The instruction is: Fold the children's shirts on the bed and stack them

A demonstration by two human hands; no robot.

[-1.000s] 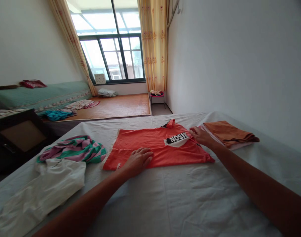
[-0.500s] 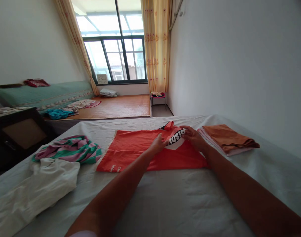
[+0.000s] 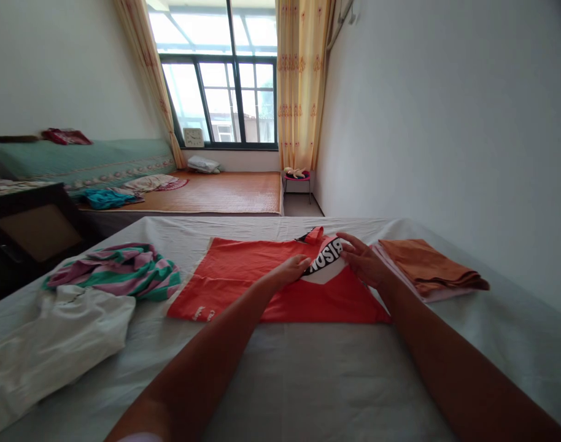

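An orange-red T-shirt [image 3: 243,264] lies spread on the pale sheet, its hem to the left and small white print near its lower left corner. A black band with white letters and a white panel mark the part under my hands. My left hand [image 3: 293,269] pinches the near end of that band. At the band's far end, my right hand [image 3: 361,261] has its thumb and fingers closed on the cloth. Between the hands the sleeve fabric is slightly raised. A small black-and-red folded piece sticks up just beyond them.
Folded brown and pink clothes [image 3: 428,264] lie to the right. At left are a striped pink-and-green garment [image 3: 119,270] and a white garment [image 3: 73,344]. Beyond the sheeted bed [image 3: 326,380] stand a mat-covered bed [image 3: 234,190], a dark cabinet [image 3: 32,233] and a small stool [image 3: 297,177].
My left hand has slid slightly nearer and left along the band, drawing the lettered strip straighter. My right hand stays on its far end. The camera view has shifted a little.
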